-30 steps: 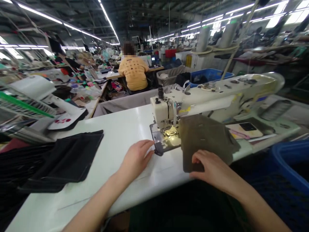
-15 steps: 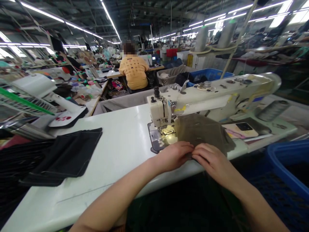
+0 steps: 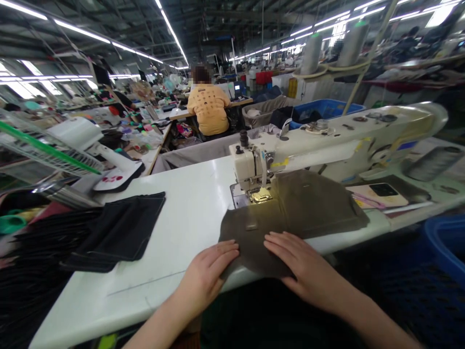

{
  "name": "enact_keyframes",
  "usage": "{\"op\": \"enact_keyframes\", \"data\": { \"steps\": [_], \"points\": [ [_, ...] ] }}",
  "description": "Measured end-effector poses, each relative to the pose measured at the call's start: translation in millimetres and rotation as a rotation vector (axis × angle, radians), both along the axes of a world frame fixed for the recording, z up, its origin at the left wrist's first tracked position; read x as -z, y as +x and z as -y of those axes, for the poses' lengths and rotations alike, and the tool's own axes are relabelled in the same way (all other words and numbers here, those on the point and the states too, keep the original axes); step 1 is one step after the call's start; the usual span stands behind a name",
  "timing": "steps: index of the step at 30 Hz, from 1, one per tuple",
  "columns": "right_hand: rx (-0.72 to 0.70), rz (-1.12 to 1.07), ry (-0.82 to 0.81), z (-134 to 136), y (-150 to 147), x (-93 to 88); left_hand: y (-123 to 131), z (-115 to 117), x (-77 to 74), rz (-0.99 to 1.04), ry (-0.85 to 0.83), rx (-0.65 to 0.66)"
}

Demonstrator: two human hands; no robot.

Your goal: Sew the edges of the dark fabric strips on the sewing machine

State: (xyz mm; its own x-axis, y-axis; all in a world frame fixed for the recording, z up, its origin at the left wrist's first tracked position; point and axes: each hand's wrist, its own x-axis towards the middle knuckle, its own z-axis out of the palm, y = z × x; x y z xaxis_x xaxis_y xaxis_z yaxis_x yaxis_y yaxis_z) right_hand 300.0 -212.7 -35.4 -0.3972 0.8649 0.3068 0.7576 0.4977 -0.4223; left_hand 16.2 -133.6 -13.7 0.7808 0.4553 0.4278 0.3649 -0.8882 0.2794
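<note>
A dark brown fabric piece is spread over the sewing table, its far edge beside the needle area of a white sewing machine. A small stitched tab shows on its left part. My left hand is closed at the left edge of the fabric, fingers on top and thumb toward me. My right hand lies open on the near part, its fingers stretched out and slightly apart. Between the hands, the near edge of the fabric reaches the table's front edge. The undersides of both hands are hidden.
Black stitched fabric pieces are stacked on the left of the white table. A phone and a thread cone lie at right. A blue basket stands at the right front. A person in yellow sits ahead.
My hands, earlier close together at the near edge of the fabric, have moved apart. The brown fabric now spreads farther left and toward me, covering part of the machine's plate.
</note>
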Motion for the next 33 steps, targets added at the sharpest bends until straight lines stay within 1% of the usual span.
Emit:
{"op": "enact_keyframes", "data": {
  "steps": [2, 3, 5, 7, 9, 10, 12, 13, 14, 16, 18, 20, 24, 27, 33],
  "points": [
    [-0.058, -0.015, -0.008, -7.5, -8.4, 10.9, -22.0, 8.9, 3.3, -0.011, -0.046, -0.090],
    [-0.082, -0.028, -0.012, -11.0, -10.2, 13.1, -28.8, 12.0, 3.1, -0.014, -0.071, -0.121],
    [-0.109, -0.075, -0.030, -18.6, -11.1, 11.9, -34.5, 13.2, 0.9, -0.013, -0.150, -0.167],
    [-0.105, -0.165, -0.077, -29.6, -11.8, 7.0, -31.8, 5.5, -0.9, 0.021, -0.277, -0.250],
    [-0.028, -0.305, -0.145, -44.7, -14.9, 4.0, -24.1, -10.1, -0.3, 0.076, -0.403, -0.400],
    [0.045, -0.382, -0.176, -53.2, -17.5, 4.4, -19.6, -19.5, 0.8, 0.094, -0.447, -0.490],
    [0.253, -0.504, -0.195, -69.3, -23.1, 9.0, -10.8, -37.4, 3.7, 0.094, -0.483, -0.651],
    [0.350, -0.536, -0.197, -75.6, -25.7, 12.5, -7.3, -44.3, 5.1, 0.080, -0.484, -0.695],
    [0.421, -0.569, -0.190, -79.9, -27.9, 16.1, -4.7, -49.3, 6.3, 0.065, -0.481, -0.709],
    [0.485, -0.637, -0.182, -81.9, -30.7, 21.8, -2.2, -53.2, 7.7, 0.049, -0.470, -0.685],
    [0.474, -0.705, -0.192, -76.4, -31.9, 23.5, -2.4, -51.0, 7.8, 0.058, -0.462, -0.666],
    [0.459, -0.702, -0.213, -67.9, -32.0, 21.8, -3.7, -46.4, 7.4, 0.079, -0.467, -0.673],
    [0.432, -0.522, -0.200, -57.5, -31.8, 17.2, -4.5, -39.9, 7.7, 0.109, -0.479, -0.712],
    [0.376, -0.488, -0.168, -58.3, -32.4, 16.2, -3.8, -37.6, 9.5, 0.122, -0.439, -0.751],
    [0.369, -0.477, -0.139, -64.1, -33.7, 14.8, -2.7, -34.6, 11.4, 0.123, -0.377, -0.845]
  ]
}}
